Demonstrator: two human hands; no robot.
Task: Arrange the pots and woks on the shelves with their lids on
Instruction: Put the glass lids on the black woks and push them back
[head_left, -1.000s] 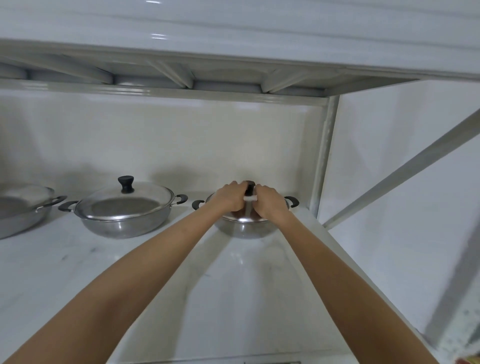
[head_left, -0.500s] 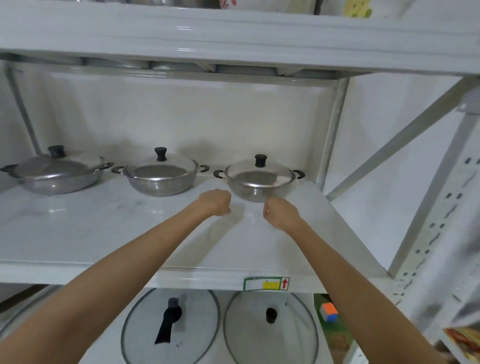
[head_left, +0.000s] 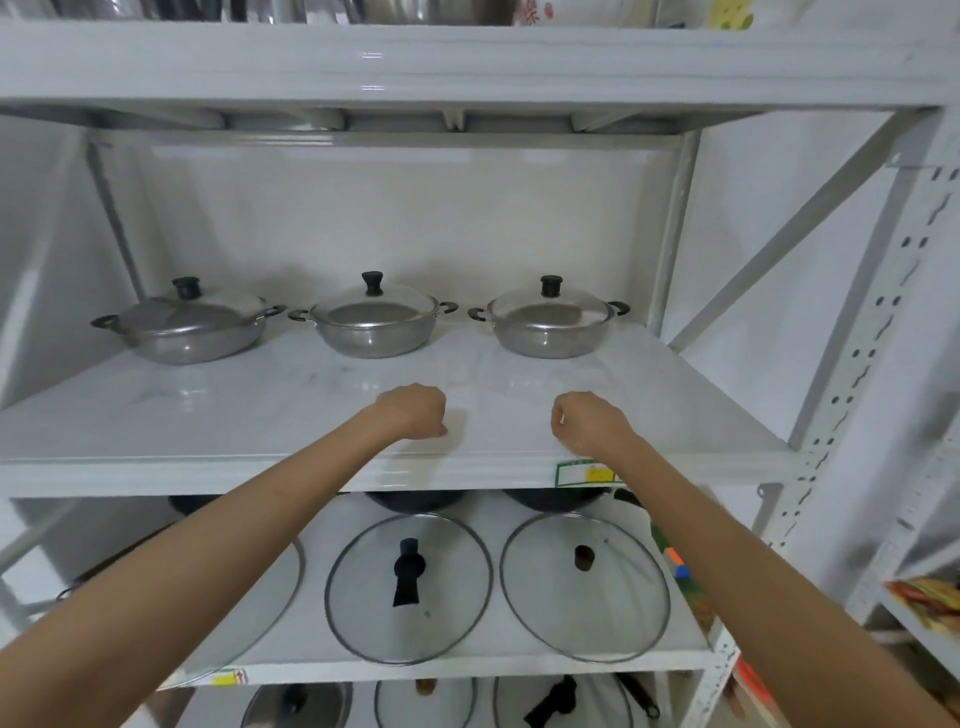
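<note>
Three steel pots stand in a row at the back of the middle shelf (head_left: 208, 415), each with its lid and black knob on: a left pot (head_left: 187, 327), a middle pot (head_left: 373, 325) and a right pot (head_left: 548, 322). My left hand (head_left: 413, 410) and my right hand (head_left: 587, 421) hover over the shelf's front edge, well short of the pots, fingers loosely curled and holding nothing. On the shelf below lie two glass lids, one (head_left: 410, 587) with a black handle, the other (head_left: 584, 584) with a brown knob. Dark woks (head_left: 415, 501) sit behind them, mostly hidden.
The shelf above (head_left: 467, 62) hangs close over the pots. A white upright (head_left: 670, 234) and a diagonal brace (head_left: 789, 218) bound the right side. More lids and a pan (head_left: 298, 704) lie on the lowest shelf. Coloured items (head_left: 678, 564) sit right of the lids.
Both hands have let go of the right pot's lid knob and drawn back to the shelf's front edge. My view has pulled away, revealing the lower shelves.
</note>
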